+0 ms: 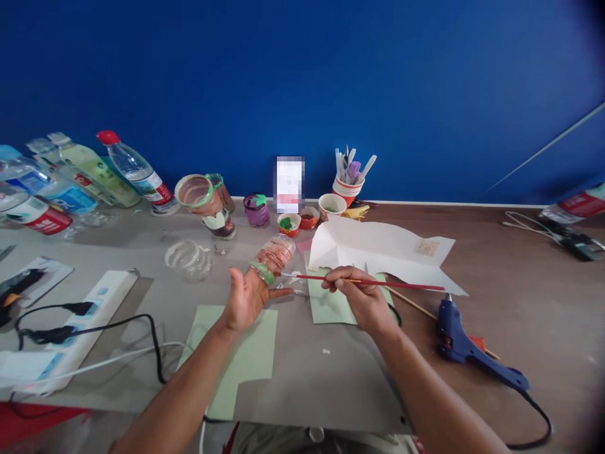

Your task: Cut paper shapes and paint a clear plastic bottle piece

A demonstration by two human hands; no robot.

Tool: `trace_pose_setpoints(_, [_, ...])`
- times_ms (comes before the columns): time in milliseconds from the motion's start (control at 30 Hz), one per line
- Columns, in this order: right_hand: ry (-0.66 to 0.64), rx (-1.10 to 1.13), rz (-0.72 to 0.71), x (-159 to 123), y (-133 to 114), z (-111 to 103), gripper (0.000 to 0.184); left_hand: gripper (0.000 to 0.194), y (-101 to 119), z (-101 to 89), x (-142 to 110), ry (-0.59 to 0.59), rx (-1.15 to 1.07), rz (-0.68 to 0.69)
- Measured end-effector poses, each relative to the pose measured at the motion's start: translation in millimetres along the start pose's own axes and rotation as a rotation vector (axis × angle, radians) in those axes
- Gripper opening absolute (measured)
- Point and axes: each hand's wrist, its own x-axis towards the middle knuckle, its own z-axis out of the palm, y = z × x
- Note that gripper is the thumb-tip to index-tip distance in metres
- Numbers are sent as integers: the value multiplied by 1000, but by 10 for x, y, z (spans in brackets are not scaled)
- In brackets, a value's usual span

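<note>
Left hand (pixel 246 297) holds a cut plastic bottle piece (pixel 273 255) by its green-taped rim, fingers wrapped around the near end, thumb out toward the right. The bottle piece is tilted, far end pointing up and away, streaked with reddish paint, held just above the grey surface (pixel 302 372).

Right hand (pixel 362 293) pinches a red-handled paintbrush (pixel 378 283) between thumb and fingertips, other fingers curled in. Brush lies almost level; its tip sits right at the bottle piece's rim, contact too small to confirm.

Under the right hand: a light green paper sheet (pixel 331 306). A second green sheet (pixel 246 359) lies under the left forearm. A folded white paper (pixel 378 249) is just behind the brush.

Blue glue gun (pixel 466 347) lies to the right on the brown part of the surface, cord trailing off toward the near edge.

Back row near the blue wall: small paint cups (pixel 289 224), a paper cup with tools (pixel 347 186), a purple painted bottle bottom (pixel 256 210), another taped bottle piece (pixel 205 202). Full drink bottles (pixel 137 170) lie at the far left. White power strip (pixel 70 328) with black cable at the near left.
</note>
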Motion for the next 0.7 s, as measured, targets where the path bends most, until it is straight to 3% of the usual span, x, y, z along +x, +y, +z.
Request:
trace_pose_setpoints(200, [-26,2,-8,-8,-1,11,13,74,-52,-35,2,59,-27,4])
trace_pose_setpoints(500, [18,86,-78,8,16,-7,12,78,-95,-78,23,0,233,131])
trace_pose_setpoints(700, [-37,78,-48,-4,1,16,14,75,-238,-289,13,-50,415,162])
